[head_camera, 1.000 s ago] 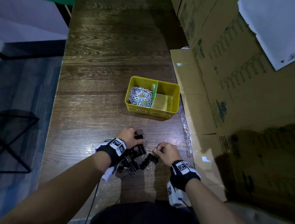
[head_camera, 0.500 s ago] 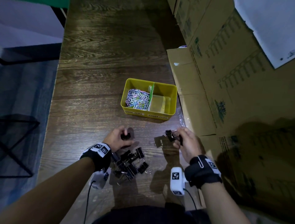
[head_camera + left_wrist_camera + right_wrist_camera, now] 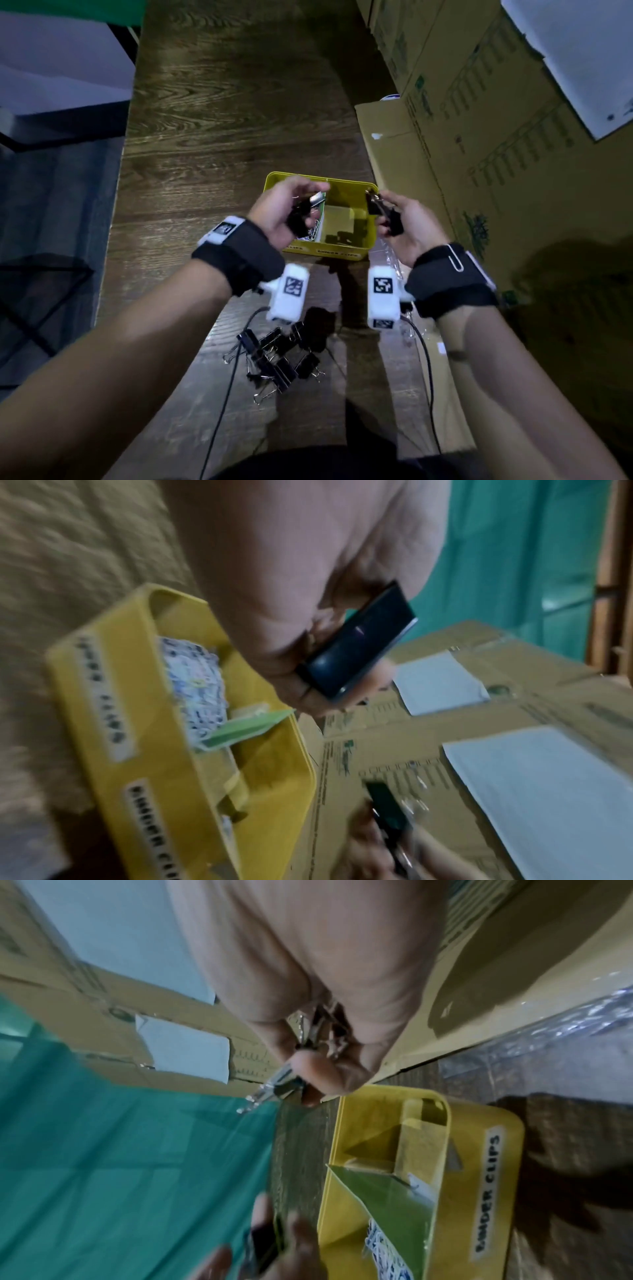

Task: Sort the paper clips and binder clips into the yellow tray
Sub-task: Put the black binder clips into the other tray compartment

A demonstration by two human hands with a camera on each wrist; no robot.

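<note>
Task judged approx. half done. Paper clips [image 3: 192,685] are already heaped in the left compartment of the yellow tray [image 3: 337,253]; the right compartment, labelled for binder clips, looks empty apart from shadows. Black binder clips are held in both hands over the tray: left hand [image 3: 281,214] curled round some, right hand [image 3: 407,222] likewise. A pile of binder clips [image 3: 277,356] is left on the counter [image 3: 212,130] nr. the body.
</note>
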